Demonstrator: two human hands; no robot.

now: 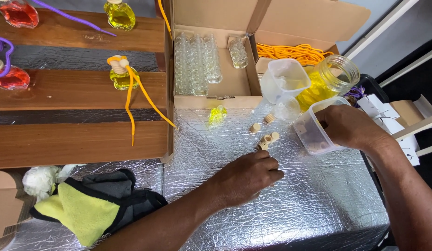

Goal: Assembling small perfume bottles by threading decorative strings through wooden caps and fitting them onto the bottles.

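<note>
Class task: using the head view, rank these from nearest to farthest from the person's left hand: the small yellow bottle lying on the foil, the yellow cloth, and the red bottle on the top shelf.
From the left hand:
1. Small yellow bottle, just beyond it.
2. Yellow cloth, left.
3. Red bottle, far upper left.

- One head-worn view, looking steeply down from above the foil-covered table (290,200); close range
- Faces forward toward the open cardboard box (216,88); no second view
</note>
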